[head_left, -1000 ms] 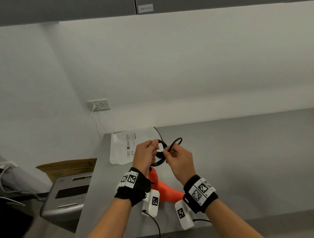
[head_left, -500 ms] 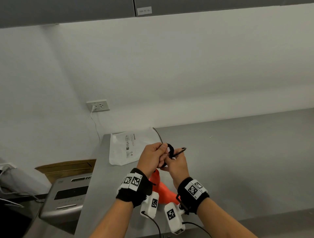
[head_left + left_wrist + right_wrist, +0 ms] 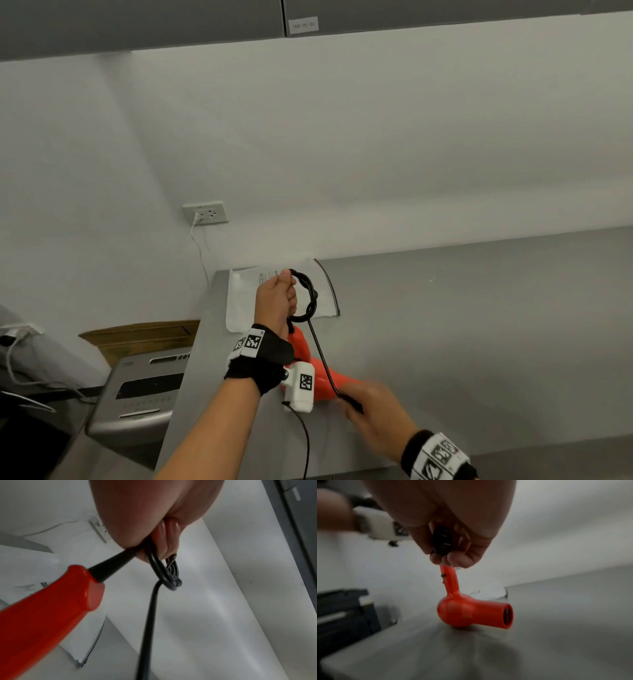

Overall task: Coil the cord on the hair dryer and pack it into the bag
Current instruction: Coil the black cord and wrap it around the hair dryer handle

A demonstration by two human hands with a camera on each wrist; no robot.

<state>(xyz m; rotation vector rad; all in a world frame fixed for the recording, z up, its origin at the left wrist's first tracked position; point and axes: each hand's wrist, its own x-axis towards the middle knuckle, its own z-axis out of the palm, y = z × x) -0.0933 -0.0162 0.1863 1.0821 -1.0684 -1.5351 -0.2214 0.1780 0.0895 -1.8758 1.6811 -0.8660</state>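
Observation:
The orange hair dryer (image 3: 322,377) rests on the grey counter (image 3: 479,342), its barrel (image 3: 488,615) pointing right in the right wrist view and its handle (image 3: 51,599) rising towards my left hand. My left hand (image 3: 277,301) grips the coiled black cord (image 3: 306,294) above the handle; the coil (image 3: 171,577) shows a knot-like wrap. One straight cord strand (image 3: 322,356) runs down to my right hand (image 3: 370,407), which is blurred and holds the black plug (image 3: 442,540) in curled fingers. The white plastic bag (image 3: 246,301) lies flat behind the coil.
A wall socket (image 3: 205,212) with a white cable sits on the back wall. Left of the counter stand a grey paper shredder (image 3: 144,390) and a cardboard box (image 3: 144,335). The counter stretches far to the right.
My right hand has left the coil and pulled the plug end down and towards me, drawing one cord strand straight. My left hand still holds the coil, a little higher.

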